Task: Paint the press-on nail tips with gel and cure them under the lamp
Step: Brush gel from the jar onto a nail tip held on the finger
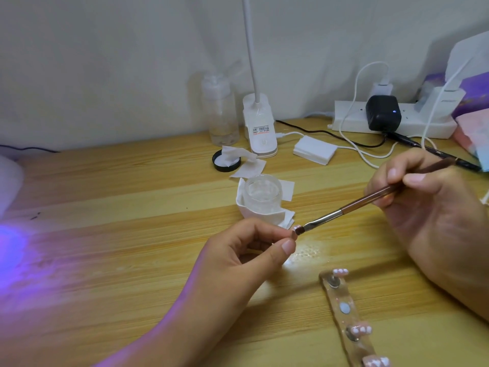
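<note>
L hand (246, 250) pinches small pink nail tip (295, 230); R hand (428, 202) grips brown metal-ferruled brush (344, 207), bristles touching tip. Tip detail too small, partly hidden by fingers.

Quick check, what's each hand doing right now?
Left hand: pinching a nail tip between thumb and fingers.
Right hand: holding the brush, bristles at the nail tip.

Brush on nail tip
Left hand (247, 251) pinches nail tip (295, 231); right hand (423, 197) holds gel brush (370, 198), bristles touching it, just in front of the gel jar (262, 193).
</note>
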Motion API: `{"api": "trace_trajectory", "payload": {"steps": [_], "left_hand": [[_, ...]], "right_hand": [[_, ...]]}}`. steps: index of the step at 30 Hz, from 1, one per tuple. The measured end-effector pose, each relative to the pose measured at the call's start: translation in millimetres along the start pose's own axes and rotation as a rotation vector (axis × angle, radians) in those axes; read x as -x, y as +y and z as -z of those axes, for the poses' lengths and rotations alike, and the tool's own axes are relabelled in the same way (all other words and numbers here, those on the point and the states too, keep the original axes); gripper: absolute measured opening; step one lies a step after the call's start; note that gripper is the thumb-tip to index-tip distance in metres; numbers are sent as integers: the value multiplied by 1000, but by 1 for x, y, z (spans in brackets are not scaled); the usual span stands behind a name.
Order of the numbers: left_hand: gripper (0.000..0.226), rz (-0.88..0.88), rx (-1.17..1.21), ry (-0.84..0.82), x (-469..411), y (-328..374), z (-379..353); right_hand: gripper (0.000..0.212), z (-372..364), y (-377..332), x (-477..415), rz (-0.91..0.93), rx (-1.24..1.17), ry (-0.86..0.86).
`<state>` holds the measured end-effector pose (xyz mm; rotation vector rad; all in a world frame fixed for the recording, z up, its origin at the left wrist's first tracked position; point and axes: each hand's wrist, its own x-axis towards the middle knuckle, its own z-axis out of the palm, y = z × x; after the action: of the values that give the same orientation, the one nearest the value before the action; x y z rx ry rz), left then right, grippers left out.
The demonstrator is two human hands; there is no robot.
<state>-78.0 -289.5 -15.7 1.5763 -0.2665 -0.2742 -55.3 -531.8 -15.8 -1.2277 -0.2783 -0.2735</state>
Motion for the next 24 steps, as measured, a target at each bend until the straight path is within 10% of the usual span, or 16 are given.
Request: {"api": "trace_trajectory", "payload": {"steps": [13,20,24], "left_hand": [[21,-46,-27,-8,3,4,-2],[6,-483,-557,-111,20,11,-20],[7,-423,-563,-38,20,9,-29]], "right_hand": [[21,-7,-2,2,127,147,49],[32,-12,-5,2,65,148,113],[28,-13,-6,2,40,156,99]]}}
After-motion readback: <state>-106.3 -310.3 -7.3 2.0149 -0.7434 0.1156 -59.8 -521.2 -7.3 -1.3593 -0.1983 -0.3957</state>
